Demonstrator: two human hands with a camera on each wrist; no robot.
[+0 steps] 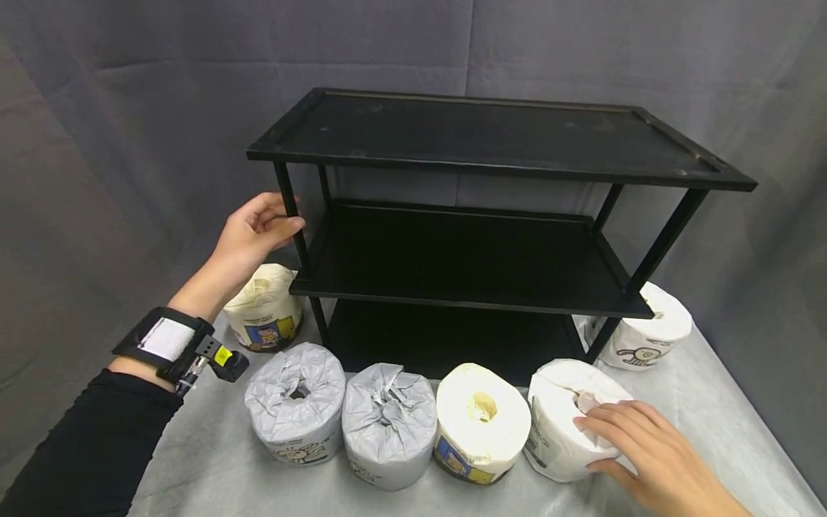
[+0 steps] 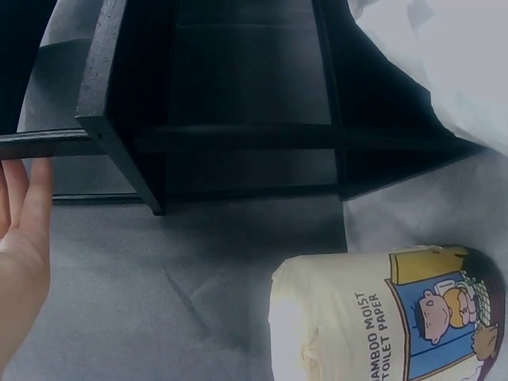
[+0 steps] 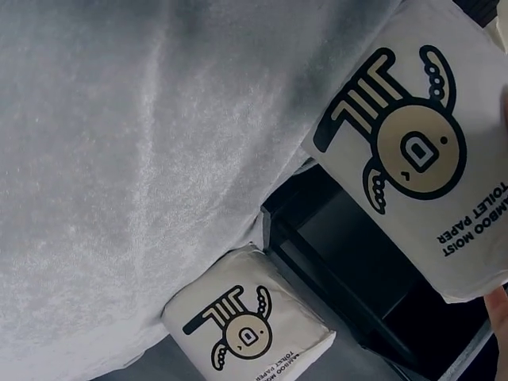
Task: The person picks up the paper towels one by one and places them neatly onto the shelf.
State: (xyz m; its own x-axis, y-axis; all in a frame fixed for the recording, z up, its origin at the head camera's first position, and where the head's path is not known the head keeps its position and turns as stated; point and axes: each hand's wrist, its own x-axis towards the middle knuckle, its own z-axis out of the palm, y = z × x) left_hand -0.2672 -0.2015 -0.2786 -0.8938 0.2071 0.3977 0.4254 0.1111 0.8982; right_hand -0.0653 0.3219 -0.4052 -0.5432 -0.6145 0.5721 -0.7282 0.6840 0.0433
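A black three-tier shelf rack (image 1: 465,251) stands in the middle of the head view. My left hand (image 1: 255,226) holds its front left post (image 1: 287,190), thumb in front of the post; in the left wrist view, fingers (image 2: 36,194) touch that post from below. My right hand (image 1: 652,452) grips a white-wrapped toilet roll (image 1: 549,424) at the right end of the front row. In the right wrist view this roll (image 3: 484,103) shows a printed cartoon animal, and only bits of the fingers show at the edge.
Beside the gripped roll stand a cream toilet roll (image 1: 461,431) and two grey-wrapped rolls, one (image 1: 388,431) near the middle, another (image 1: 297,402) farther left. A cream roll (image 1: 265,309) stands left of the rack, a white one (image 1: 652,330) right. Grey cloth (image 1: 161,108) hangs behind.
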